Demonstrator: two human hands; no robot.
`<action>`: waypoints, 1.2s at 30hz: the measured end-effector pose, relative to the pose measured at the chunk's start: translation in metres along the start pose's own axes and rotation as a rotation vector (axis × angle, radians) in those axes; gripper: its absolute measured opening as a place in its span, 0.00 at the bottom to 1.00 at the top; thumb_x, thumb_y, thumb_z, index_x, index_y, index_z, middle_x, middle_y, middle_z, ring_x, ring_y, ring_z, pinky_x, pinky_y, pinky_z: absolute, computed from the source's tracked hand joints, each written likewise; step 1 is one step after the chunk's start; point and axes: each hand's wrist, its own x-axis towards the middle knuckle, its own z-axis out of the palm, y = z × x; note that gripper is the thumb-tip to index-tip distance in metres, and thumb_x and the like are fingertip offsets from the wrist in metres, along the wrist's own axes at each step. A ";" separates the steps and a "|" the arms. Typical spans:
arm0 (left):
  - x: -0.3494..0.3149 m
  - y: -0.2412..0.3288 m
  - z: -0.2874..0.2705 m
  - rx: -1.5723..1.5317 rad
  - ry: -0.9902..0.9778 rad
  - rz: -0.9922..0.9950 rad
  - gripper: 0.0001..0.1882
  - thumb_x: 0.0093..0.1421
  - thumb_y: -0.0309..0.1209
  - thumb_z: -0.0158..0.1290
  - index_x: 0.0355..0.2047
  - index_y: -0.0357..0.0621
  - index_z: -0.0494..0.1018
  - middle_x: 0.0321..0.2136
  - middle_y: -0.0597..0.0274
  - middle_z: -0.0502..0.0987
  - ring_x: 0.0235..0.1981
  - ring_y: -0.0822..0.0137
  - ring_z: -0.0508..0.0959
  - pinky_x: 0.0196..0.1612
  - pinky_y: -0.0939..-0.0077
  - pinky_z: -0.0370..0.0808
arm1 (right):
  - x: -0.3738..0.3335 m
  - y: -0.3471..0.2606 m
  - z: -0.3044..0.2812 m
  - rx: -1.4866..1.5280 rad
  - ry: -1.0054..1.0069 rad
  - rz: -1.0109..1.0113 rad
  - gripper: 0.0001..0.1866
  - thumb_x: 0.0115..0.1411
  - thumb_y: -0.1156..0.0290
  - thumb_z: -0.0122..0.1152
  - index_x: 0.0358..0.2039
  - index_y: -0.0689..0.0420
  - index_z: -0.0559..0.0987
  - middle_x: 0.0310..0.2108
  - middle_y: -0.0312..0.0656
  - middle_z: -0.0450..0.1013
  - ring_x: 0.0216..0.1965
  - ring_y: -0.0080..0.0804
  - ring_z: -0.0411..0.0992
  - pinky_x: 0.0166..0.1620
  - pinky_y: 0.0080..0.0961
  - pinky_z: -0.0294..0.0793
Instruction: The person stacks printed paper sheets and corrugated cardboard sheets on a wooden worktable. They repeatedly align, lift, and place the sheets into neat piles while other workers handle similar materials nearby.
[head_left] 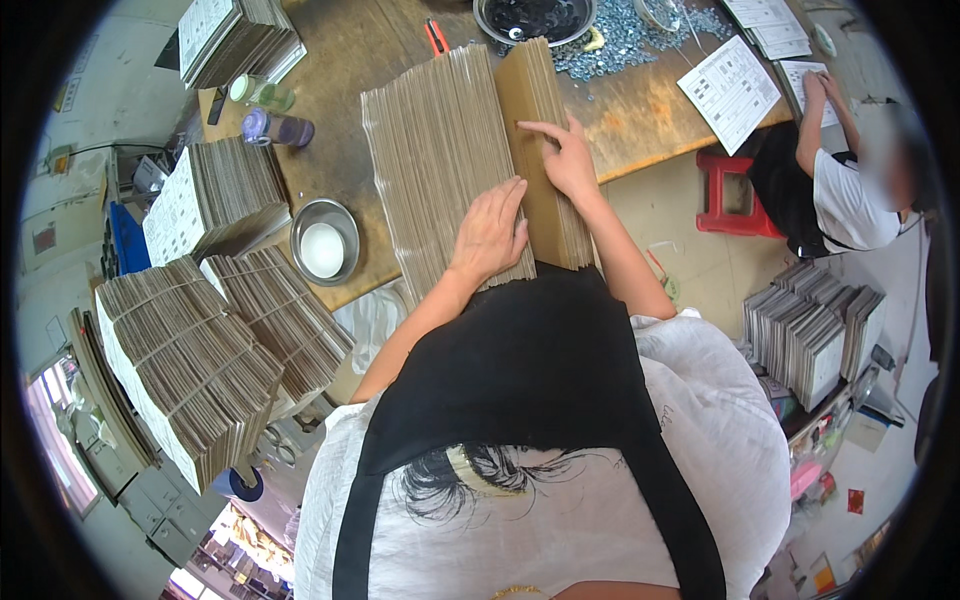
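Note:
A long row of thin brown cardboard sheets stands on edge in front of me at the table's near side. To its right, past a gap, a narrower block of the same sheets shows a plain brown face. My left hand lies flat on the upper edges of the row, near its close end, fingers together and stretched out. Over the narrower block is my right hand, its index finger pointing left against the brown face and its thumb raised. Neither hand grasps anything that I can see.
On the wooden table are a metal bowl holding a white bowl, two bottles, a red cutter, a dark basin and scattered small bluish pieces. Tied cardboard bundles stand left. A person sits right, near a red stool.

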 end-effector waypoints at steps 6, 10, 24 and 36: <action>-0.003 -0.004 0.005 0.072 0.027 0.064 0.22 0.55 0.27 0.56 0.52 0.39 0.74 0.59 0.53 0.72 0.58 0.54 0.72 0.61 0.58 0.70 | -0.009 -0.033 0.001 -0.080 -0.022 0.146 0.24 0.52 0.56 0.75 0.52 0.38 0.82 0.65 0.61 0.59 0.67 0.56 0.60 0.64 0.41 0.67; -0.001 -0.002 0.002 0.076 0.019 0.080 0.22 0.56 0.26 0.56 0.53 0.39 0.74 0.59 0.56 0.73 0.59 0.55 0.72 0.61 0.58 0.70 | -0.002 -0.012 0.003 -0.009 -0.067 0.147 0.27 0.50 0.50 0.76 0.51 0.35 0.82 0.68 0.57 0.57 0.66 0.54 0.63 0.60 0.45 0.70; 0.000 0.000 0.000 0.015 0.113 0.062 0.22 0.55 0.24 0.56 0.51 0.38 0.72 0.51 0.52 0.76 0.52 0.53 0.78 0.54 0.62 0.75 | -0.006 -0.028 0.002 -0.040 -0.019 0.109 0.25 0.52 0.55 0.74 0.52 0.35 0.82 0.65 0.61 0.59 0.65 0.58 0.63 0.62 0.42 0.69; 0.000 0.004 -0.001 -0.001 0.133 0.040 0.22 0.54 0.23 0.56 0.51 0.38 0.72 0.49 0.53 0.76 0.53 0.53 0.78 0.54 0.63 0.75 | -0.004 -0.017 0.011 -0.063 -0.014 0.061 0.27 0.49 0.56 0.76 0.52 0.39 0.80 0.62 0.63 0.61 0.64 0.61 0.62 0.63 0.42 0.67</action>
